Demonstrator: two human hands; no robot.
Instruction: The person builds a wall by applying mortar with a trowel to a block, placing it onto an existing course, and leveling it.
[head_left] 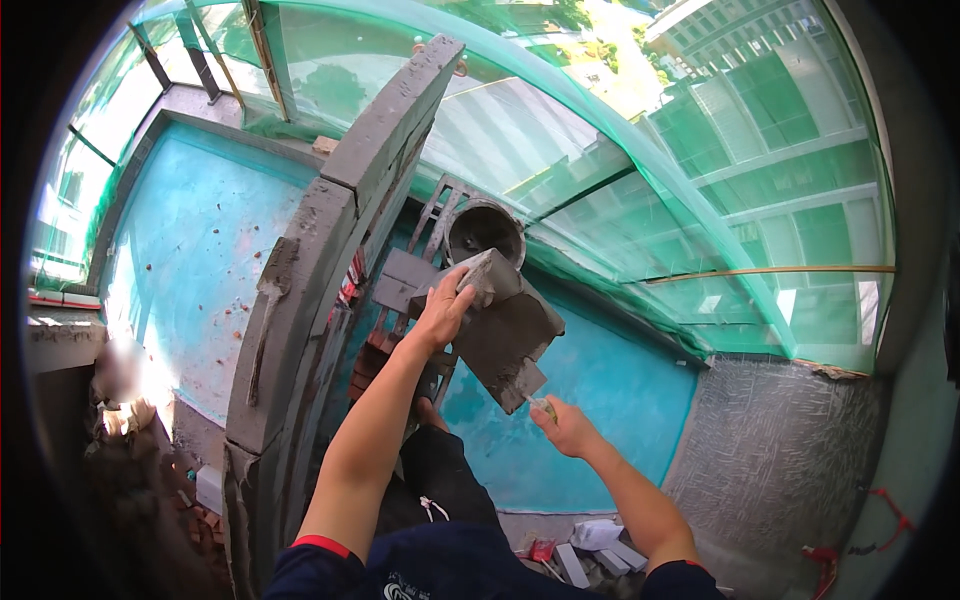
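Note:
My left hand point(442, 312) grips the upper end of a grey block point(510, 335), fingers bent over its edge. The block hangs tilted in front of me, its broad face turned up, and wet-looking mortar clings to its top end. My right hand point(566, 428) is closed round the handle of a trowel point(519, 386). The trowel's mortar-smeared blade touches or lies just over the block's near corner; I cannot tell which. Just beyond the block stands a round bucket point(485, 235) with dark grey stuff inside.
A half-built block wall point(315, 220) rises at my left, with a mortar-caked tool point(268, 310) on its top. Blue floor point(610, 400) spreads on both sides. Green netting point(700, 220) hangs beyond. Block offcuts point(590, 555) and red bricks point(370, 365) lie near my legs.

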